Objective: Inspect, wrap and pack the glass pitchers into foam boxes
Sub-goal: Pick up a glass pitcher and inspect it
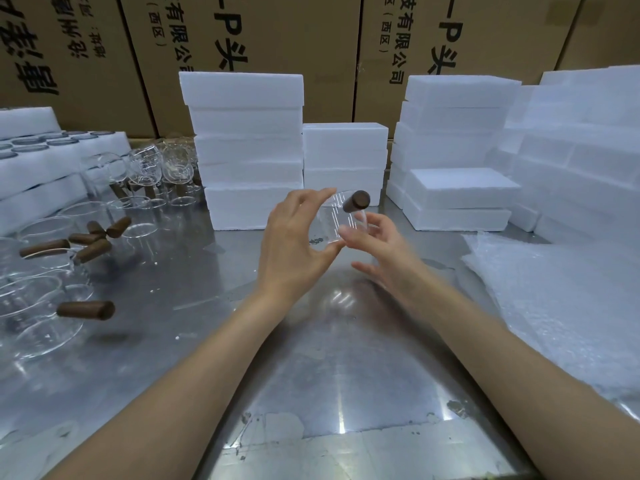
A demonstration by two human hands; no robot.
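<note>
both hands hold one glass pitcher (334,220) up – left hand (294,244) cups it, right hand (377,244) pinches it – so turn it slowly, looking for cracks.

A steel table (311,393) fills the foreground, its brushed top scuffed, spotted and streaked with bright glare from overhead light. Behind it, tall brown cardboard cartons (277,32) stand side by side like a wall, printed with large black Chinese characters. No window, floor or bare wall shows; the lighting is cool and even across the room.
</note>
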